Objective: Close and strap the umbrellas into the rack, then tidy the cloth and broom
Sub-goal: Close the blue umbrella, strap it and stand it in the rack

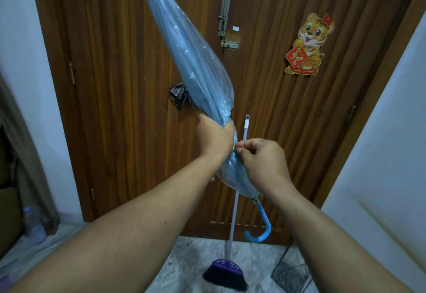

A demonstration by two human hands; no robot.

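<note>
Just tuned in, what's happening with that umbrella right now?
A person holds the folded blue umbrella tip-up before the wooden door. The left hand grips the gathered canopy while the right hand pinches something small at it, likely the strap. The broom leans on the door; the wire rack stands at lower right.

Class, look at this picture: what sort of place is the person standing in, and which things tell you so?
Probably a home entryway. A wooden door with a sliding bolt and a tiger decoration fills the view, and a broom leans against it, beside a wire rack on the floor.
</note>
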